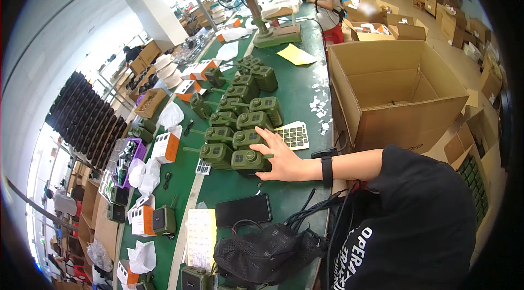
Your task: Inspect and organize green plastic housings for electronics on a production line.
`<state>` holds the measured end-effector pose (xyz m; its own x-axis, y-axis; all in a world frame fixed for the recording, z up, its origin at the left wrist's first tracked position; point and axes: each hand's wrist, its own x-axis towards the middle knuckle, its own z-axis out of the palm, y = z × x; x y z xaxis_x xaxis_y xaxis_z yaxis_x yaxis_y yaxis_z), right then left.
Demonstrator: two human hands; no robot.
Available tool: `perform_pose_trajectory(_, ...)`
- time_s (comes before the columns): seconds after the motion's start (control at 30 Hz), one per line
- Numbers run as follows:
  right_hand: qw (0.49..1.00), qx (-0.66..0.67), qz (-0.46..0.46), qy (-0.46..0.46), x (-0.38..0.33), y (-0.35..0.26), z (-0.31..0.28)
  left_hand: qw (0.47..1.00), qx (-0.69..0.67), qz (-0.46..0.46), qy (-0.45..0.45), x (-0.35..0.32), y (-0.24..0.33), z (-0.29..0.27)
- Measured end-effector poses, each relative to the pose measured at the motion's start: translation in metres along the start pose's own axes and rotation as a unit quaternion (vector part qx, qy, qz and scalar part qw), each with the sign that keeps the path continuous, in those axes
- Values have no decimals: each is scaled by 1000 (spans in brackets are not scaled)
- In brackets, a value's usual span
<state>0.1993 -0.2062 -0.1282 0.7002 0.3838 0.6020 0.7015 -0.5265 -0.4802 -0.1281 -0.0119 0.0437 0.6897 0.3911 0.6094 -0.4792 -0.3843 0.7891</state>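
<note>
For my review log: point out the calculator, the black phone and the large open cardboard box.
calculator (293, 135), head view, on its keypad.
black phone (243, 209), head view, middle of its screen.
large open cardboard box (406, 120), head view, on its front wall.

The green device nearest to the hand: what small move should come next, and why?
Probably close the fingers around the nearest green device and lift it out of the cluster. The right hand lies flat and open against it, touching but not gripping, and it sits at the near end of the rows of green devices. The large open cardboard box stands right beside, seemingly empty. The left hand is not in view.
</note>
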Motion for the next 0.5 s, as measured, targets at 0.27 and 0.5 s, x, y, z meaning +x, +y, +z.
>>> perform_pose_trajectory(0.27,1000,-17,14,-7,1,-1,-1,932,-348,88,-56,-2,21,-1)
perform_pose_trajectory(0.5,1000,-13,22,9,11,6,9,773,-627,67,65,12,-15,-113)
